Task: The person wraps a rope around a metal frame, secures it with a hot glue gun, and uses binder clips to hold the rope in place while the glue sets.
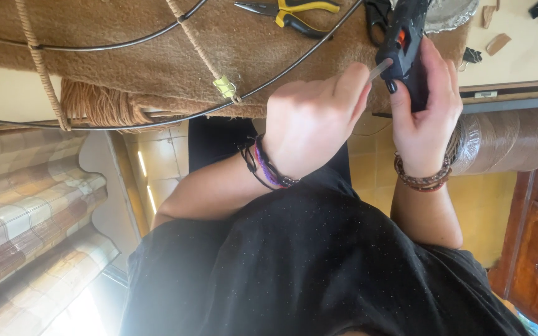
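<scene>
Here: glue gun [404, 43], black, upright at the table's near edge, clasped in the right hand [428, 109]. Glue stick [379, 70], clear, pinched in the clenched left hand [309, 118], its tip at the gun's back. Step in hand, as I judge it: loading the gun. The next move calls for a straight push of the stick into the barrel. Nearby on the brown cloth [157, 62]: wire hoop [126, 119], cord [202, 56], yellow-handled pliers [291, 14]. Twine roll [509, 140] under the table's right end.

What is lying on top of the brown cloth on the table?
On the brown cloth lie a wire frame wrapped with cord and yellow-handled pliers. The hands cover the part near the glue gun.
</scene>
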